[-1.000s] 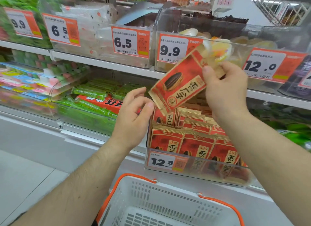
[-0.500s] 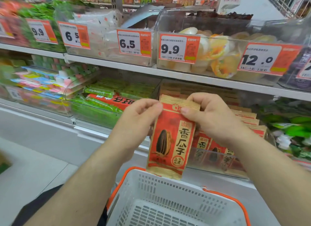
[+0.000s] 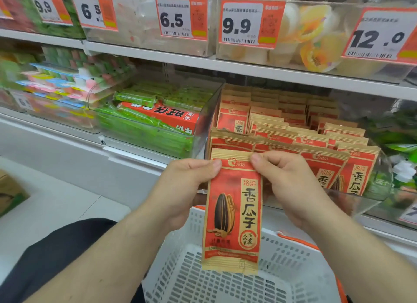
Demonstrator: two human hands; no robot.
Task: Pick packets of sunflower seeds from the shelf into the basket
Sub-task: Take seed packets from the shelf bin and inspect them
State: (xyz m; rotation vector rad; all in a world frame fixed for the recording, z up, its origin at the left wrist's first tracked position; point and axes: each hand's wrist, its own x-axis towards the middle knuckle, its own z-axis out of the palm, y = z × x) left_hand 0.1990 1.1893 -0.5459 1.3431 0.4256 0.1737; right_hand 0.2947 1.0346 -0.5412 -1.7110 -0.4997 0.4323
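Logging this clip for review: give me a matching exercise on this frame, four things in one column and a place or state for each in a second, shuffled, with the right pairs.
Things
1. held seed packet
2. white basket
3. green bars
4. 12.0 price tag

Places or states
A. in the clear bin left of the seed packets' bin
B. on the upper shelf, far right
C. pinched at its top edge by left hand and right hand
D. below the hands, nothing seen inside it

Pairs: 1-C, 2-D, 3-A, 4-B
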